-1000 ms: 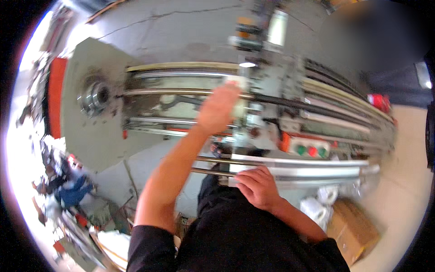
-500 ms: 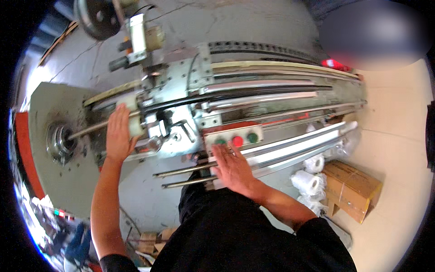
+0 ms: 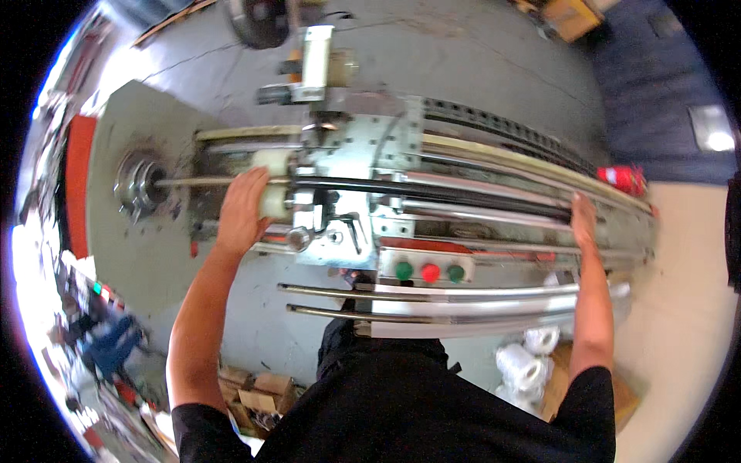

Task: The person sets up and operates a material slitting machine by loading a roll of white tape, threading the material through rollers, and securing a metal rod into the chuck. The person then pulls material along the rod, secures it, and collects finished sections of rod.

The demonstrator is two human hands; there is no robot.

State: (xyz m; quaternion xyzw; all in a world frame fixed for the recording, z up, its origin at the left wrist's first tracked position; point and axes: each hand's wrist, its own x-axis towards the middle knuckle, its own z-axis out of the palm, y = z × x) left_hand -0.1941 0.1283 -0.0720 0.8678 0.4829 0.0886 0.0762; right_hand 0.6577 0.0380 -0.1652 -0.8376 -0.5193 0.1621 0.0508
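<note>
A long metal machine lies across the view, with shiny rails (image 3: 478,292) along its front. My left hand (image 3: 243,210) curls over a white roller (image 3: 272,202) beside the machine's metal carriage (image 3: 363,166). A thin rod (image 3: 193,182) runs from that roller to the round chuck (image 3: 139,182) on the grey end plate. Far out to the right, my right hand (image 3: 583,220) lies flat on an upper rail (image 3: 494,216) with its fingers stretched out, holding nothing. Under the carriage sits a panel with a red button between two green ones (image 3: 430,272).
A red cylinder (image 3: 621,179) lies at the machine's right end. White rolls (image 3: 525,363) and a cardboard box (image 3: 627,393) sit on the floor at lower right. More small boxes (image 3: 255,386) are at lower left. A red panel (image 3: 77,185) stands at the left.
My right hand has left the front rails near the middle and reached far right onto an upper rail. My left hand has stayed at the white roller. The view has shifted.
</note>
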